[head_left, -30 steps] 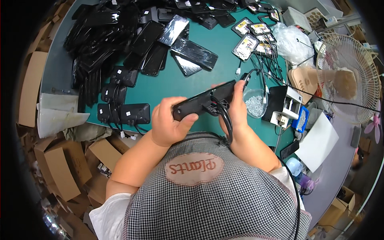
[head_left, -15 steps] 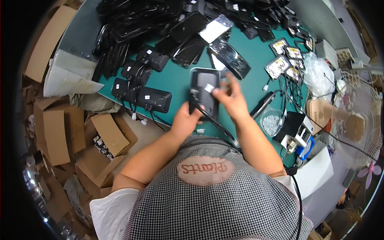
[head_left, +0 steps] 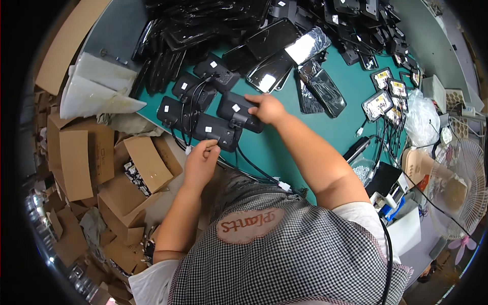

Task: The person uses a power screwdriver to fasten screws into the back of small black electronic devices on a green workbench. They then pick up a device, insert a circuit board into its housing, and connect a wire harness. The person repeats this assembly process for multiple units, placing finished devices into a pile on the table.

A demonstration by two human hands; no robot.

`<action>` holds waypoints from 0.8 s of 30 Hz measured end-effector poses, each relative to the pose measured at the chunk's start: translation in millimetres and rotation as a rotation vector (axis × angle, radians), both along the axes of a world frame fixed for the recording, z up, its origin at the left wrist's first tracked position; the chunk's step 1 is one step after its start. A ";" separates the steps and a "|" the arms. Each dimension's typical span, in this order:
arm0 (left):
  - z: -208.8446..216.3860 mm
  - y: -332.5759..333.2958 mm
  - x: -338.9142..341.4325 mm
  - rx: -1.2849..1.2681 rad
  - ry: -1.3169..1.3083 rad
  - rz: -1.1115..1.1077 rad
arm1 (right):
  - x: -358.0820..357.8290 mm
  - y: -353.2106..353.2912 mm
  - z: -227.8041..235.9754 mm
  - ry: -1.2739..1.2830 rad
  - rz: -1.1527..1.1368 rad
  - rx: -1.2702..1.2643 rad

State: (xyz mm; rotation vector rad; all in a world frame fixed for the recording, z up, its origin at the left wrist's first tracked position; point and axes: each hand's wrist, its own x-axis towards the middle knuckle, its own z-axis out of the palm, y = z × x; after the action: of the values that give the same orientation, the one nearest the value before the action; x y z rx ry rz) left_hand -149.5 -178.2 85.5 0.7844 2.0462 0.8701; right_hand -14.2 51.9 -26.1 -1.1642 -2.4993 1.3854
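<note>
Right hand (head_left: 268, 108) grips the right end of a black flat device (head_left: 239, 112) on the green table (head_left: 330, 132); its long axis runs left-right, tilted down to the right. Left hand (head_left: 201, 161) pinches a black cable (head_left: 249, 165) beside another black device (head_left: 216, 129) at the table edge.

black flat device (head_left: 239, 113) | back up, white sticker | on green table, overlapping similar units
</note>
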 end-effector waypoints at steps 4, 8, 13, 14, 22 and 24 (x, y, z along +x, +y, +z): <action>12.2 38.5 6.2 0.081 0.230 -0.137 | -17.8 -13.7 8.9 -0.024 0.038 0.386; -17.5 83.0 22.1 0.304 0.641 -0.536 | 3.2 -9.0 15.9 0.036 -0.020 0.323; -49.4 106.3 46.3 -0.094 0.708 -0.793 | 83.7 19.9 35.2 0.184 -0.253 0.280; -50.4 108.0 47.8 -0.126 0.702 -0.796 | 110.5 35.1 39.3 0.182 -0.301 0.345; -48.9 109.9 53.2 -0.134 0.759 -0.855 | 316.2 128.5 44.5 -0.505 -0.927 0.649; -46.8 109.5 55.8 -0.163 0.758 -0.856 | 317.4 124.9 52.5 -0.764 -0.578 0.503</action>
State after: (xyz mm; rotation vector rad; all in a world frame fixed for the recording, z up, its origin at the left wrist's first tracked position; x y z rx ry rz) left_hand -93.8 -68.7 38.8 1.8923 1.9933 -0.1146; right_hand 303.3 176.8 26.3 -2.2901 -2.3077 0.1503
